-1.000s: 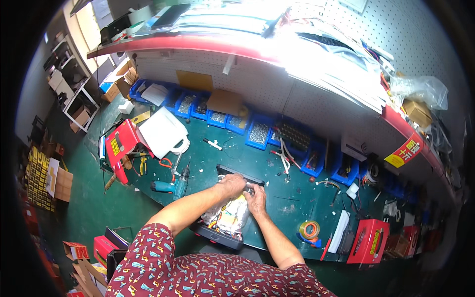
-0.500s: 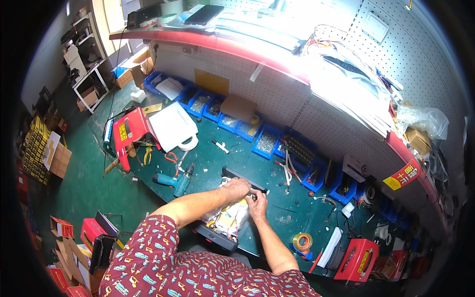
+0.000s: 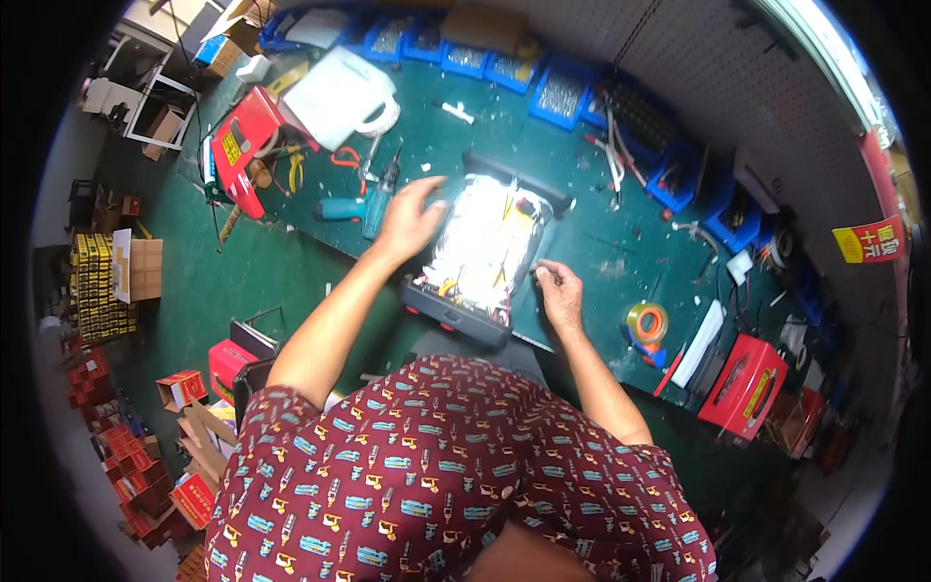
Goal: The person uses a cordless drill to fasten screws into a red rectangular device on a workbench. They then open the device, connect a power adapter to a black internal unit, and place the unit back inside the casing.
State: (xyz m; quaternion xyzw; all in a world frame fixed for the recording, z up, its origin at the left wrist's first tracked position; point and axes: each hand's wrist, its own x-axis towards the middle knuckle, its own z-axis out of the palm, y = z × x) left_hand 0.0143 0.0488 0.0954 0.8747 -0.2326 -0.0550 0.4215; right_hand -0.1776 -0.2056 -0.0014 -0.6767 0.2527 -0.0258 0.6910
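An opened device (image 3: pixel 482 247) lies at the bench's near edge, its glare-washed inside showing yellow and red wires. Black end panels close it off, the near panel (image 3: pixel 456 310) by my body and the far panel (image 3: pixel 514 181) across the other end. My left hand (image 3: pixel 412 221) is held at the device's left side, fingers apart and holding nothing, slightly blurred. A teal power drill (image 3: pixel 351 209) lies just left of that hand. To the right of the device is my right hand (image 3: pixel 561 296), thumb and fingers drawn together; whatever they pinch is too small to make out.
Blue bins (image 3: pixel 561 92) of small parts line the bench's back. At left are a red casing (image 3: pixel 242 145), a white panel (image 3: pixel 339 92) and yellow-handled pliers (image 3: pixel 296 170). Tape rolls (image 3: pixel 647 325) and another red casing (image 3: pixel 745 388) sit at right. A marker (image 3: pixel 456 113) lies farther back.
My hands have parted from the device's far end: the left moved left, the right drew back to its right side. The view has tilted down, showing the device's inside more fully.
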